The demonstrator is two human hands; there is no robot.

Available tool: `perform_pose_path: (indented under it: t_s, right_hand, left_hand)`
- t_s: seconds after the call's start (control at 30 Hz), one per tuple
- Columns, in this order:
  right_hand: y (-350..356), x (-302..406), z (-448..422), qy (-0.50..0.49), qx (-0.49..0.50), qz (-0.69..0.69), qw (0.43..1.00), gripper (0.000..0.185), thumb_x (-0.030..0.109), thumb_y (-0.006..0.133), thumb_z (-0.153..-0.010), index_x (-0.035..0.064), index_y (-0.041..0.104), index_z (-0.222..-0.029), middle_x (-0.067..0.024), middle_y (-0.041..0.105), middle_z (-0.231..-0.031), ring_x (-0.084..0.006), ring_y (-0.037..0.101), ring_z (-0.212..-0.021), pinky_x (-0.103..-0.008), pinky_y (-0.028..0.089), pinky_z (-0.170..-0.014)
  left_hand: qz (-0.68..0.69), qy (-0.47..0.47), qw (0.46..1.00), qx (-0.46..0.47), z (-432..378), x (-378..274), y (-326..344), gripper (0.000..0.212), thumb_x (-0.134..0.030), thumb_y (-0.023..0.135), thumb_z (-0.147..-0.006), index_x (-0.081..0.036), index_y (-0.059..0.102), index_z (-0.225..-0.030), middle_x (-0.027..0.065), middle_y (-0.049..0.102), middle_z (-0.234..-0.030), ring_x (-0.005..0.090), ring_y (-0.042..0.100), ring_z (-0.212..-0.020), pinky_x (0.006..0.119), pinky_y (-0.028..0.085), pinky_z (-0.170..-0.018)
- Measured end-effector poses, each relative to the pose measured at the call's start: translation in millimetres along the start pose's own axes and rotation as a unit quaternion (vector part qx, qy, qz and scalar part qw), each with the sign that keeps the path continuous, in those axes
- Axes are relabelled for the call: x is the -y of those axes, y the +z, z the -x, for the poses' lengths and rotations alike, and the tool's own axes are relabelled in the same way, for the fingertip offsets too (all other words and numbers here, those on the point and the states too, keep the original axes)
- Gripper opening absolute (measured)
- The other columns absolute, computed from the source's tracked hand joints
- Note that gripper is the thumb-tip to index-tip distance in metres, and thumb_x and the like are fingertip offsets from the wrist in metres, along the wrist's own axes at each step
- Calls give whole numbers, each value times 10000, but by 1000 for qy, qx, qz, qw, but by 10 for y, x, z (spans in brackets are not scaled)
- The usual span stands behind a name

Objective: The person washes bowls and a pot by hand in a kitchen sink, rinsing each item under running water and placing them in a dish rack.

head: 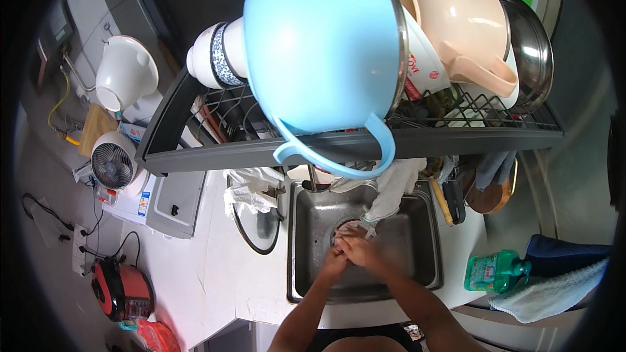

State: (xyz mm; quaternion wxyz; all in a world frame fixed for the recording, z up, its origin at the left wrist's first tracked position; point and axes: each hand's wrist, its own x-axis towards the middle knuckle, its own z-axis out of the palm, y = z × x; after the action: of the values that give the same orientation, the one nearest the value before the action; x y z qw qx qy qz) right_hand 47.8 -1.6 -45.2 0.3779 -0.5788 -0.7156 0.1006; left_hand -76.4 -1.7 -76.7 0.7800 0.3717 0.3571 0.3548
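Over the stainless-steel sink (pixel 313 274), my left hand (pixel 336 260) and my right hand (pixel 356 248) meet and touch, the right one lying partly across the left. Just beyond the fingers, a whitish thing with a reddish edge (pixel 353 225) sits near the drain; whether it is a dish or a cloth is unclear. What the fingers may hold is hidden. A white cloth (pixel 389 195) hangs down over the sink's far side, close to that thing. The faucet (pixel 313 176) rises at the back rim.
A black dish rack (pixel 440 141) spans above the sink, bearing a large light-blue handled pot (pixel 323 54), a peach one (pixel 455 14) and bowls. A glass lid (pixel 257 230) stands left of the sink. A green pump bottle (pixel 494 271) is at right; a red electric cooker (pixel 122 288) is far left.
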Motion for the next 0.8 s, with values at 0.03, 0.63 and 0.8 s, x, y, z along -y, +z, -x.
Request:
perform_pose_path:
  t_s: [0.03, 0.63, 0.8]
  right_hand:
    - [-39, 23, -40, 70, 28, -121, 990, 330, 378, 580, -859, 70, 672, -933, -91, 664, -1022, -286, 622, -980, -347, 487, -788]
    - [-754, 4, -110, 139, 228, -248, 931, 342, 208, 459, -906, 81, 547, -1211, -98, 609, -1127, -214, 599, -1009, -332, 465, -840]
    - [-608, -57, 104, 243, 71, -580, 774, 431, 249, 473, -910, 87, 460, -1310, -94, 555, -1234, -210, 562, -1083, -318, 441, -901]
  left_hand:
    - [10, -31, 999, -7, 34, 24, -25, 196, -153, 598, -888, -20, 624, -1030, 22, 648, -931, 147, 611, -848, 288, 486, -757]
    - [-474, 13, 870, -135, -507, -202, 229, 349, -270, 499, -917, -1, 559, -1132, 137, 612, -1049, 261, 605, -947, 402, 472, -819]
    - [-505, 77, 847, -147, -628, -302, 228, 367, -263, 535, -884, -23, 551, -1162, 135, 582, -1105, 272, 562, -1011, 421, 428, -874]
